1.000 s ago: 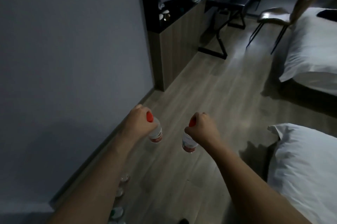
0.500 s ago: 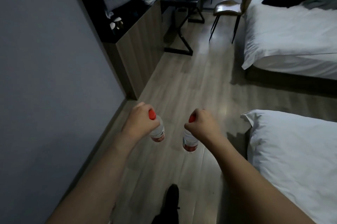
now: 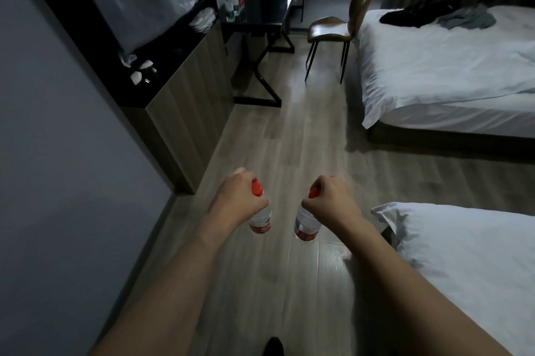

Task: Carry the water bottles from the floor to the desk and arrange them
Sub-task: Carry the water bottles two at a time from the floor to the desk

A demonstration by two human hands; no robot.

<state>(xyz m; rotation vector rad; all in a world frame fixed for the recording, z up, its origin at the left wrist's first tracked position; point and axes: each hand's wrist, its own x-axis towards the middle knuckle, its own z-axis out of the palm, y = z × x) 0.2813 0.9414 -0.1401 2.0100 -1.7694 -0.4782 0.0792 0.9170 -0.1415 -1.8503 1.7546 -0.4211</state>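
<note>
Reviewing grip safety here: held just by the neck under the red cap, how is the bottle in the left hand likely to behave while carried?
The left hand grips the left bottle only at the neck, so it hangs and may swing. It looks like clear plastic, so probably not fragile. Whether it is full cannot be seen; if so, it is likely heavy for its size and might slip.

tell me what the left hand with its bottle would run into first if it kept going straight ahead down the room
Probably nothing soon: ahead of the left hand and its bottle lies bare floor. The desk frame is likely first, though depth is unclear.
</note>
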